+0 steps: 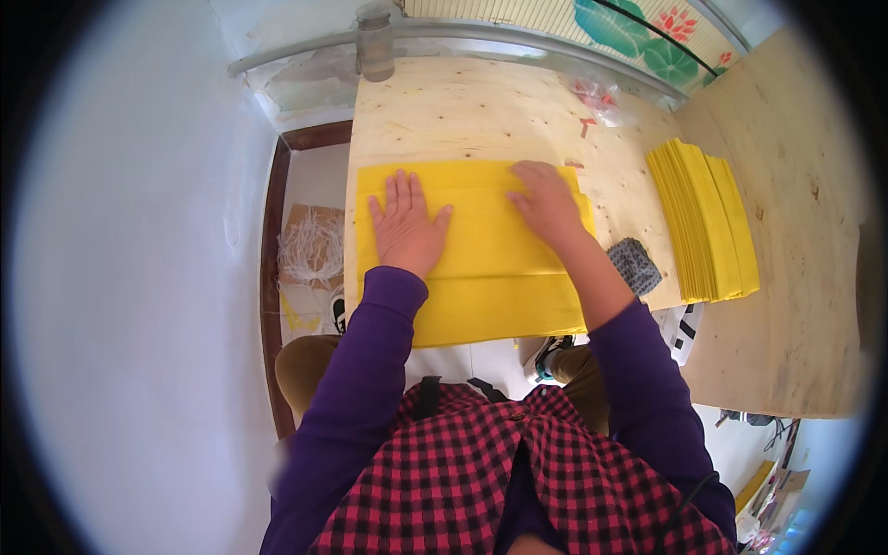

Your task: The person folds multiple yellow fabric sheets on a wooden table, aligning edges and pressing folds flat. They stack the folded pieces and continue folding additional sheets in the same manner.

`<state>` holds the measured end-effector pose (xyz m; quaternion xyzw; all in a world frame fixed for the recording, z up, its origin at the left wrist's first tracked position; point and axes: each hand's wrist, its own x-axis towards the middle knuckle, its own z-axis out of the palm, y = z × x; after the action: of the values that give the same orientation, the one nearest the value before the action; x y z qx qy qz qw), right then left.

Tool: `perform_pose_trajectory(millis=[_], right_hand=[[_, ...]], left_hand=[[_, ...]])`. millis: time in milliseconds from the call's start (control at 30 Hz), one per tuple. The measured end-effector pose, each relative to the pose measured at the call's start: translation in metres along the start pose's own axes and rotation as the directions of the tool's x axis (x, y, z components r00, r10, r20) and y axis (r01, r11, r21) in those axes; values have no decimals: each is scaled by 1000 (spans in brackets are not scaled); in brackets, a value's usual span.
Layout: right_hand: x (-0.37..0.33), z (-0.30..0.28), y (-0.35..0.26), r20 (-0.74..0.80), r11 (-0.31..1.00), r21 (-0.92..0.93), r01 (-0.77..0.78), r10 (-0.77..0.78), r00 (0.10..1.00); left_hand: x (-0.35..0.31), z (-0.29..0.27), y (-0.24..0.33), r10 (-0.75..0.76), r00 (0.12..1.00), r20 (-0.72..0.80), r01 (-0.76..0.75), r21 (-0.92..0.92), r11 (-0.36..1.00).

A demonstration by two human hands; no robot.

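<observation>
A flat yellow cloth [481, 301] lies on the plywood table, its near part hanging past the front edge. Creases run across it from side to side. My left hand [407, 222] rests palm down on its left half, fingers spread. Over the cloth's upper right part is my right hand [548, 202], with its thumb apart from the bent fingers and nothing visible in its grasp. The cloth's right edge looks layered. Just right of my right forearm sits a grey textured pad [634, 266].
A stack of folded yellow cloths [703, 222] stands at the table's right. Toward the back are a clear plastic bag [599, 100] with red bits and a grey bottle [375, 46]. White string [312, 248] lies in a pile below left. The plywood tabletop [444, 111] ends near a wall.
</observation>
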<state>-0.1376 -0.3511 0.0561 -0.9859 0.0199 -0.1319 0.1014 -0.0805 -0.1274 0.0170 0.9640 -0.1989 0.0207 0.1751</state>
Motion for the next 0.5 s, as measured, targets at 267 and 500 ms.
perform_pose_trajectory(millis=[267, 500], right_hand=[[60, 2, -39, 457, 985, 170, -37, -45, 888], [65, -33, -49, 521, 969, 230, 94, -204, 829]], left_hand=[[-1, -2, -9, 12, 994, -108, -36, -226, 974], [-15, -37, -6, 58, 902, -428, -207, -311, 928]])
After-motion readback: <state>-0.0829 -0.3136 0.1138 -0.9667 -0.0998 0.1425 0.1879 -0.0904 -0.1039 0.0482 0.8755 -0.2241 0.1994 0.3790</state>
